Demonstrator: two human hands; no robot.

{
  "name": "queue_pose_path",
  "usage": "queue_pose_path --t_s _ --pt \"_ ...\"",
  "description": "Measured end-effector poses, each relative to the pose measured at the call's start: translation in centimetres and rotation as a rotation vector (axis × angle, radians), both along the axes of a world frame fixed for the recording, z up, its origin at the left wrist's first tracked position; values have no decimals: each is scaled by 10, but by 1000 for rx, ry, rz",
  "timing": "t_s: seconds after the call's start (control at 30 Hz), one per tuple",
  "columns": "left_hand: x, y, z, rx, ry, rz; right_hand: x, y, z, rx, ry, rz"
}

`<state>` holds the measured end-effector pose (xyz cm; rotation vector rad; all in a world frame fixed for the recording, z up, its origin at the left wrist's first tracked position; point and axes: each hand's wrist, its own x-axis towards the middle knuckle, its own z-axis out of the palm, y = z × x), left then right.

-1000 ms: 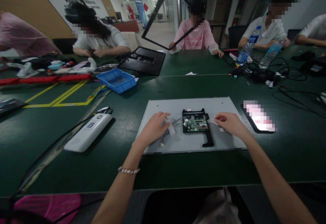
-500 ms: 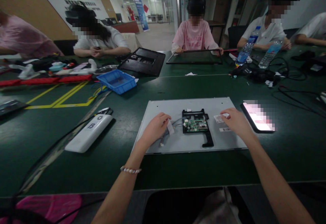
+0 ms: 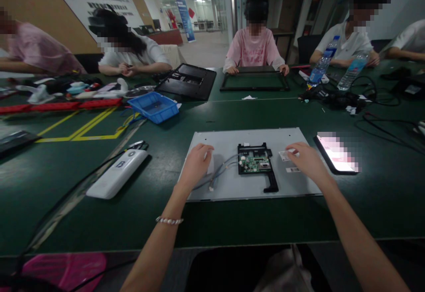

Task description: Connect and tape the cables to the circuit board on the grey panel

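Note:
A flat grey metal panel [image 3: 229,132], like the back of a display, lies before me. On it sits a black bracket [image 3: 272,181] with a green circuit board [image 3: 254,163]. Grey cables [image 3: 217,173] run from the board toward the left. My left hand [image 3: 196,164] is over the panel's left part, its fingers pinched on a pale white strip [image 3: 210,164] that is hard to see against the panel. Over the right part, my right hand [image 3: 304,161] has thumb and fingertips together beside a white label [image 3: 283,155]; whatever is between them is mostly hidden.
A lit phone [image 3: 335,152] lies right of the panel, and a white power bank [image 3: 116,174] with a cable lies left. Farther off are a blue tray [image 3: 154,106], a black casing [image 3: 187,82] and bottles [image 3: 323,62]. A person opposite holds a black frame [image 3: 254,89].
My left hand has moved left with the white strip, away from the cables. My right hand has hardly moved. The person opposite has lowered the black frame toward the table.

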<state>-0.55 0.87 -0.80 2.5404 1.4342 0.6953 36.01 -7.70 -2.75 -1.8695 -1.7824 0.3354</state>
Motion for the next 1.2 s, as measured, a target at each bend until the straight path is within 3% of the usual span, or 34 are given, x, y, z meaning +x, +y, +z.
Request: queue_pose_path --t_s 0.3,0.8,1.2 --pt "4 -4 3 88 -1 37 1 1 -6 13 50 71" --pt "5 -3 0 128 61 20 3 4 -9 -11 57 64" --pt "9 -8 6 129 69 -6 -1 3 -9 17 78 91"
